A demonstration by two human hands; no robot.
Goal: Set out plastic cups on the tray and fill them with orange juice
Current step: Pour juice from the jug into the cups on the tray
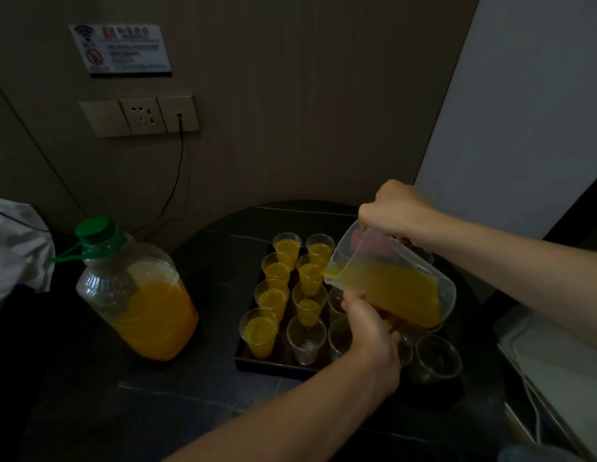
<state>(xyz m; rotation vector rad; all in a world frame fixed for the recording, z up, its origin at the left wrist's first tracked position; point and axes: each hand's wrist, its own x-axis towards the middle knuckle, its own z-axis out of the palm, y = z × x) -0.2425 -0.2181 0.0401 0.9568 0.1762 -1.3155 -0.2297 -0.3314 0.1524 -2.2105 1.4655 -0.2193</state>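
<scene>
The left hand (370,331) reaches in from the bottom of the frame. It cups the underside of a clear jug (400,288) right of centre, thumb up against the wall and fingers (392,328) curled beneath. Whether they also touch a cup below, I cannot tell.

Under and around that hand a dark tray (257,361) sits on the dark surface (207,395). The cups stand on it in rows. The left row is full of orange juice, nearest cup (260,331) included. The middle row holds juice in its three farther cups, the third (308,305) only part full, and its nearest, an empty cup (305,340), is dry. The cups toward the lower right (437,358) look dry too, partly hidden by the jug.

The jug is tipped left, about half full, with juice gathered at the spout. The spout hangs over the middle row's farther half. No stream shows, so which cup it serves is unclear.

Farther up, the right hand (397,211) grips the jug's handle, its fingers wrapped round it.

At the left a large bottle (140,295) with a green cap stands on the surface, about half full of juice. On the wall in the upper left is a socket (140,116).

The setting out looks finished and the filling is roughly halfway. The next move likely calls for topping up the part-full cup, then carrying the spout toward the near and right-hand cups. The tilt wants easing between cups so nothing drips on the tray.
</scene>
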